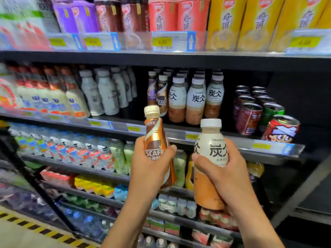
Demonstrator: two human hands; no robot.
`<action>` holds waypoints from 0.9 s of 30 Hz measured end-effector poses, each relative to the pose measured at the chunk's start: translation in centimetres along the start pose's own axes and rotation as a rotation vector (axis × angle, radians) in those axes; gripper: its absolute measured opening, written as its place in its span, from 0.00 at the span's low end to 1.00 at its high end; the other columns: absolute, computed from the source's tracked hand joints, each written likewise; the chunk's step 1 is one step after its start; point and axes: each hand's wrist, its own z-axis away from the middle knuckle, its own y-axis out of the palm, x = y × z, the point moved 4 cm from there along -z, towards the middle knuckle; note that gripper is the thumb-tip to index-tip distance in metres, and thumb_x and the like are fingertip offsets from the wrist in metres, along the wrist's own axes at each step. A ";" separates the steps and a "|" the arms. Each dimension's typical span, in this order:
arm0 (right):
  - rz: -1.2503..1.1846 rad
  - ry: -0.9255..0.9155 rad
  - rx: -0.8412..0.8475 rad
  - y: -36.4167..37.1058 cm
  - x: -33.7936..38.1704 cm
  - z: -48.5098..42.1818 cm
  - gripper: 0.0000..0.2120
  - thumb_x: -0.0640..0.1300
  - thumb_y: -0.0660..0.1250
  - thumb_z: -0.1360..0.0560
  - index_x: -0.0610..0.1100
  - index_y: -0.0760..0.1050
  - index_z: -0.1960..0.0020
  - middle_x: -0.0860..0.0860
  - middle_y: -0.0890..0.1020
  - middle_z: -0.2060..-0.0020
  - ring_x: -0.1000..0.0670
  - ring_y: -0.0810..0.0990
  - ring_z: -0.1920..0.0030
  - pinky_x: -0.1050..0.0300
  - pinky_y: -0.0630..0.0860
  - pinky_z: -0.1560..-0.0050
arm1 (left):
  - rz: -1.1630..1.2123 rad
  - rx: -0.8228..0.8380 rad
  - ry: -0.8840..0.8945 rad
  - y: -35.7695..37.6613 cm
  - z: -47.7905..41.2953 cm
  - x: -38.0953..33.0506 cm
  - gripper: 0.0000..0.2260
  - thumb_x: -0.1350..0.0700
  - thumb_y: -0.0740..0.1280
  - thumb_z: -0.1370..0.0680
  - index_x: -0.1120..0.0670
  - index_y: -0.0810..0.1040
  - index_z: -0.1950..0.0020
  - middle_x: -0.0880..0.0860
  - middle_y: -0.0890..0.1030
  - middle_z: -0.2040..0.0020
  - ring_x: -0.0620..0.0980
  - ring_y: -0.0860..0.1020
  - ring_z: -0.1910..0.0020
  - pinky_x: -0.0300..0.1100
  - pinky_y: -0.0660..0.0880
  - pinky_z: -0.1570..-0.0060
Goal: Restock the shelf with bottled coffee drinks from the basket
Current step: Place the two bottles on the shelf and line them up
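My left hand [150, 169] grips a brown and gold Nescafe coffee bottle [156, 138] with a cream cap, held upright in front of the shelf. My right hand [227, 176] grips a white-labelled coffee bottle [209, 154] with a white cap and tan drink below the label. Both bottles are raised just below the middle shelf [232, 140]. On that shelf stand matching Nescafe bottles [162, 94] and rows of the white-labelled bottles [196, 101]. The basket is out of view.
Dark cans [249, 117] and a red printed can [280, 128] stand at the right of the same shelf, with dark free room behind them. White bottles [107, 93] fill the left. Cartons line the top shelf; water and packs fill lower shelves. Striped floor tape [35, 228] runs at bottom left.
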 end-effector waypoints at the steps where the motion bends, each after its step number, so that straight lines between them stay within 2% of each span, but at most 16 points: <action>1: 0.017 -0.014 -0.016 0.4 0.4 -0.8 0.19 0.48 0.79 0.33 0.57 0.76 0.46 0.57 0.84 0.57 0.56 0.82 0.59 0.56 0.77 0.60 | 0.005 -0.006 0.003 -0.4 -1.1 -0.2 0.13 0.52 0.75 0.28 0.48 0.74 0.48 0.52 0.80 0.57 0.46 0.80 0.63 0.42 0.76 0.60; 3: 0.042 -0.037 -0.045 1.1 1.2 -2.7 0.20 0.49 0.79 0.33 0.57 0.75 0.45 0.57 0.83 0.56 0.57 0.82 0.59 0.57 0.76 0.61 | 0.009 -0.007 0.020 -0.9 -3.7 -0.9 0.14 0.51 0.75 0.27 0.48 0.74 0.47 0.51 0.80 0.57 0.44 0.80 0.62 0.41 0.76 0.59; 6: 0.040 -0.057 -0.076 1.8 2.2 -5.9 0.20 0.49 0.78 0.33 0.55 0.75 0.44 0.54 0.83 0.55 0.54 0.83 0.57 0.53 0.79 0.59 | -0.001 -0.009 0.045 -1.4 -8.0 -2.0 0.15 0.50 0.75 0.27 0.49 0.74 0.44 0.50 0.80 0.54 0.47 0.80 0.57 0.42 0.77 0.56; 11: 0.040 0.002 -0.120 2.5 2.8 -11.3 0.17 0.51 0.78 0.34 0.52 0.78 0.48 0.52 0.84 0.55 0.50 0.84 0.58 0.50 0.79 0.61 | -0.050 0.069 -0.026 -1.6 -15.2 -2.3 0.15 0.47 0.72 0.26 0.50 0.73 0.44 0.51 0.80 0.52 0.50 0.80 0.55 0.46 0.77 0.54; 14: 0.000 0.054 -0.151 2.9 2.4 -13.8 0.16 0.50 0.78 0.34 0.47 0.78 0.51 0.50 0.84 0.59 0.51 0.82 0.64 0.56 0.77 0.67 | -0.109 0.095 -0.056 -1.2 -18.2 -1.6 0.16 0.45 0.71 0.26 0.51 0.71 0.45 0.51 0.78 0.51 0.50 0.78 0.53 0.49 0.76 0.51; 17: -0.048 0.098 -0.238 2.8 2.0 -15.7 0.12 0.47 0.77 0.32 0.47 0.74 0.58 0.51 0.80 0.63 0.53 0.79 0.65 0.59 0.74 0.68 | -0.087 0.073 -0.087 -0.7 -21.3 -0.7 0.15 0.49 0.70 0.26 0.55 0.72 0.45 0.52 0.78 0.54 0.50 0.78 0.55 0.46 0.75 0.54; 19: -0.039 0.089 -0.313 2.6 1.8 -16.6 0.14 0.48 0.76 0.34 0.45 0.77 0.52 0.51 0.82 0.59 0.54 0.80 0.61 0.60 0.74 0.66 | -0.064 0.072 -0.087 -0.2 -23.8 0.4 0.14 0.53 0.70 0.26 0.58 0.77 0.44 0.52 0.80 0.59 0.51 0.78 0.60 0.42 0.74 0.59; 20: -0.023 0.074 -0.338 2.4 1.7 -16.9 0.15 0.48 0.76 0.34 0.45 0.78 0.50 0.52 0.83 0.57 0.54 0.81 0.60 0.59 0.76 0.64 | -0.040 0.083 -0.083 0.0 -24.9 0.9 0.18 0.52 0.72 0.27 0.58 0.77 0.41 0.52 0.81 0.58 0.51 0.80 0.60 0.41 0.76 0.59; 22: 0.022 0.051 -0.368 1.9 1.4 -17.3 0.06 0.43 0.74 0.31 0.47 0.78 0.58 0.51 0.83 0.60 0.52 0.81 0.60 0.52 0.78 0.57 | -0.015 0.111 -0.051 0.4 -27.8 2.6 0.29 0.47 0.77 0.35 0.57 0.77 0.37 0.54 0.84 0.52 0.52 0.83 0.55 0.47 0.81 0.54; 24: 0.056 0.083 -0.374 1.3 0.4 -17.7 0.09 0.37 0.73 0.29 0.46 0.76 0.63 0.42 0.85 0.56 0.46 0.82 0.58 0.42 0.80 0.52 | -0.028 0.140 -0.067 0.7 -32.1 6.6 0.40 0.43 0.81 0.45 0.56 0.77 0.37 0.57 0.85 0.47 0.56 0.84 0.50 0.54 0.80 0.46; 25: 0.054 0.105 -0.376 1.0 -0.1 -17.9 0.08 0.36 0.74 0.29 0.46 0.77 0.61 0.41 0.85 0.54 0.44 0.82 0.57 0.40 0.80 0.50 | -0.021 0.163 -0.086 0.9 -34.0 8.4 0.44 0.42 0.83 0.49 0.56 0.77 0.37 0.58 0.85 0.47 0.58 0.84 0.50 0.58 0.80 0.46; 27: 0.042 0.134 -0.383 0.5 -1.1 -18.4 0.11 0.36 0.76 0.31 0.48 0.76 0.60 0.45 0.85 0.54 0.43 0.83 0.53 0.41 0.80 0.46 | -0.024 0.180 -0.069 0.7 -34.7 8.7 0.44 0.46 0.83 0.50 0.58 0.76 0.37 0.59 0.84 0.48 0.61 0.84 0.50 0.63 0.80 0.48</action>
